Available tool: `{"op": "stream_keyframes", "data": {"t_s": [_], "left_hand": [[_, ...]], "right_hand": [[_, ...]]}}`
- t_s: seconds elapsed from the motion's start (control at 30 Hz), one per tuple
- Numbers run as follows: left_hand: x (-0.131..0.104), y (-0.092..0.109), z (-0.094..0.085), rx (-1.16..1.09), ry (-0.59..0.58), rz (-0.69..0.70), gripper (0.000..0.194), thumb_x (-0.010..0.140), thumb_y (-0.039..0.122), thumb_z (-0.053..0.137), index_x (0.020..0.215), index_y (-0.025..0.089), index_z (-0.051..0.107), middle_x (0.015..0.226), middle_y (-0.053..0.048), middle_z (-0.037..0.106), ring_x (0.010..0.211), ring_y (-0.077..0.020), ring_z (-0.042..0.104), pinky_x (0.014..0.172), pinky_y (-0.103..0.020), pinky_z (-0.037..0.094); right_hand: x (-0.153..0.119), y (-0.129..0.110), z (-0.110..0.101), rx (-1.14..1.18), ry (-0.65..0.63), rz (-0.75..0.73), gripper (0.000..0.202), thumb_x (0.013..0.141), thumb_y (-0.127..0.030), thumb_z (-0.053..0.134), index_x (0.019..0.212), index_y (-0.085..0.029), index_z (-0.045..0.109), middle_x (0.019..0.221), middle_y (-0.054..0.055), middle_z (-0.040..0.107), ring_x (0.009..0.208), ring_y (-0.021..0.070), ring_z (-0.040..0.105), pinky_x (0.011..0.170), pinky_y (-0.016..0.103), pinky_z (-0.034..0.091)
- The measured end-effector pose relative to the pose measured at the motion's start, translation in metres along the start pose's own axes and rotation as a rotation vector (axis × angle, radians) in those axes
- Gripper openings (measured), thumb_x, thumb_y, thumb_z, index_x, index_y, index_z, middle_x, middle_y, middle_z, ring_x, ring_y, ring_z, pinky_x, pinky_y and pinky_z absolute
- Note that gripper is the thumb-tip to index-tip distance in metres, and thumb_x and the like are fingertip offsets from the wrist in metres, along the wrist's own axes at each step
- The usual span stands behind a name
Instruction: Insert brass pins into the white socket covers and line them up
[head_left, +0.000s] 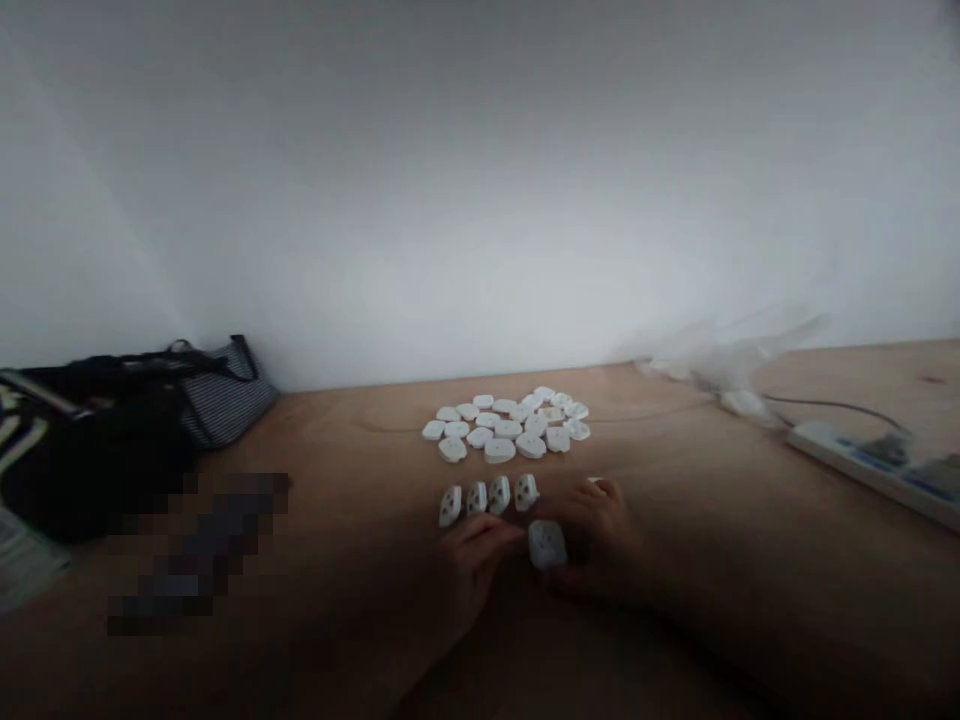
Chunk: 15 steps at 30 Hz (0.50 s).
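My right hand grips a white rounded-square plastic piece that looks like a socket part, its face turned towards me. Just left of it is my left hand, fingers pressed together and pointing at the piece. Whether anything small sits in those fingertips is too dark to see. Beyond my hands stands a short row of similar white pieces on edge, with dark spots on their faces, among them the rightmost one. A bit of another white item shows behind my right fingers.
A spread of white pieces lies further back on the wooden table. At the right are a power strip, a cable and clear plastic film. Dark bags and a blurred-out dark object occupy the left.
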<state>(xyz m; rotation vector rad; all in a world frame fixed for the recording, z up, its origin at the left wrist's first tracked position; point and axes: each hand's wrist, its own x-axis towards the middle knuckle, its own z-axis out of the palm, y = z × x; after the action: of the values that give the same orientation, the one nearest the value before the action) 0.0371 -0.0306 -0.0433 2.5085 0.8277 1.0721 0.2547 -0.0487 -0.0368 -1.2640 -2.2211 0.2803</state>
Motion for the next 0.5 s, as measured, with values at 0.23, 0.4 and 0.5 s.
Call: {"op": "stream_keyframes", "data": {"t_s": [0.23,0.4,0.5], "left_hand": [[0.0032,0.0056,0.0018,-0.167,0.117,-0.028,0.012,0.085,0.019,0.059,0.09,0.019,0.069,0.08,-0.003,0.07,0.072,-0.0142,0.066,0.066,-0.021,0.053],[0.0038,0.0087,0.0036,-0.122,0.134,-0.037,0.009,0.082,0.024,0.063,0.087,0.02,0.07,0.077,-0.002,0.072,0.068,-0.0145,0.067,0.064,-0.021,0.053],[0.0049,0.0114,0.0029,-0.109,0.111,-0.012,0.011,0.084,0.025,0.061,0.084,0.02,0.07,0.076,-0.003,0.072,0.066,-0.0137,0.067,0.063,-0.021,0.053]], "right_hand": [[0.001,-0.0049,0.0068,-0.012,0.068,-0.02,0.047,0.059,-0.049,0.073,0.099,-0.027,0.063,0.097,0.003,0.067,0.09,0.0248,0.052,0.085,0.042,0.025],[0.0013,-0.0059,0.0074,-0.034,0.09,-0.03,0.048,0.059,-0.054,0.07,0.097,-0.026,0.064,0.096,0.004,0.068,0.09,0.0256,0.052,0.086,0.043,0.024],[0.0007,-0.0052,0.0084,-0.038,0.095,-0.056,0.047,0.061,-0.055,0.069,0.097,-0.026,0.064,0.1,0.004,0.067,0.091,0.0255,0.052,0.087,0.043,0.024]]}}
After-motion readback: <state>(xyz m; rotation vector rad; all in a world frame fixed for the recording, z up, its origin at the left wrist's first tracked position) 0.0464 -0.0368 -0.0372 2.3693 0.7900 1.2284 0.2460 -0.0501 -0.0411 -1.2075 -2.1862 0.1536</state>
